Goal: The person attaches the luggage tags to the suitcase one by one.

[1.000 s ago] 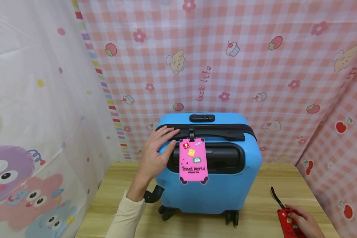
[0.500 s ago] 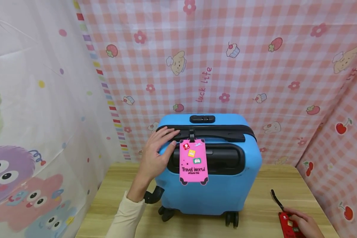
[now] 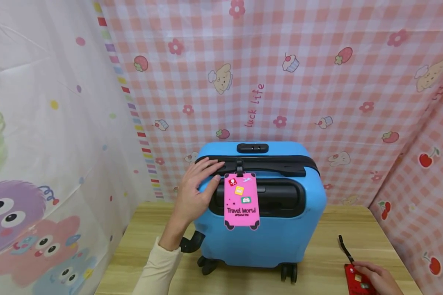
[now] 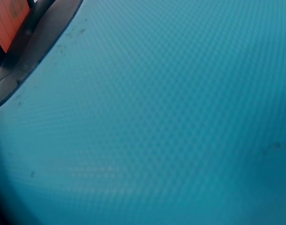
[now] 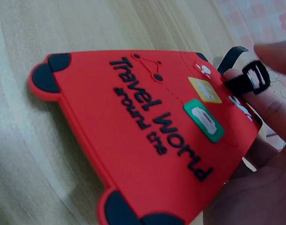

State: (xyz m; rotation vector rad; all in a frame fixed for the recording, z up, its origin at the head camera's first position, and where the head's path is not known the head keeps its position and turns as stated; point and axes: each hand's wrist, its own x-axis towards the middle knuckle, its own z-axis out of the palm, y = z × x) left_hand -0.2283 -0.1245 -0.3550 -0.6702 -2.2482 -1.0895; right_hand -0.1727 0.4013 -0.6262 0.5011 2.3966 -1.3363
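A blue hard-shell suitcase stands upright on its wheels on the wooden table, its ribbed shell filling the left wrist view. My left hand rests on its upper left corner, fingers laid over the black top trim and thumb at the front. A pink luggage tag hangs by a black strap from the top handle. At the lower right, my right hand holds a red luggage tag by its strap end. Its black strap sticks up past the fingers, with a small black loop against them.
The wooden tabletop surrounds the suitcase. Patterned cloth hangs close behind, pink checked, with a white cartoon cloth at left and another checked cloth at right. A black curved part juts from the suitcase's left side.
My right hand and the red luggage tag have shifted slightly downward, the strap moving a little with them. My left hand stays on the suitcase corner.
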